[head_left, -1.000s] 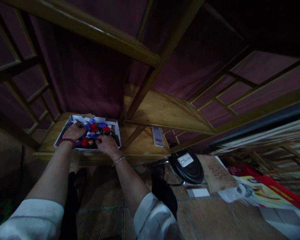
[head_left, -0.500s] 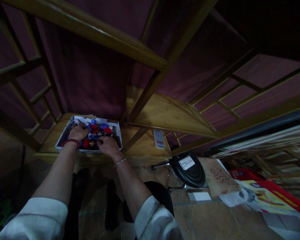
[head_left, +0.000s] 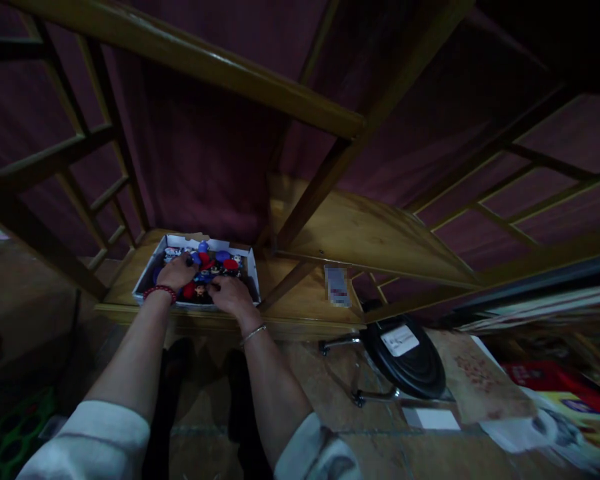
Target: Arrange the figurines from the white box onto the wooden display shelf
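A shallow white cardboard box (head_left: pixel 150 267) holds a jumble of small toy figures (head_left: pixel 223 256), several with red or blue caps. My left hand (head_left: pixel 176 272), with a red beaded bracelet at the wrist, reaches into the box's left half. Its fingers are curled closed around a small dark thing I cannot make out. Over the front right part is my right hand (head_left: pixel 231 295), wearing a thin metal bangle. Its fingertips are pinched together among the figures, beside one with a face and red cap; what they grip is hidden.
The box rests on a low wooden shelf (head_left: pixel 275 319) of a lattice-framed cabinet. A blurred-out card or packet (head_left: pixel 337 285) lies on the shelf to the right. On the floor stand a black-seated stool (head_left: pixel 405 360) and a red-and-yellow package (head_left: pixel 580 407); a green crate (head_left: pixel 15 433) is lower left.
The view has turned a little, so box and shelf appear farther right. Both hands stay in the box among the figures, the fingers shifting only slightly.
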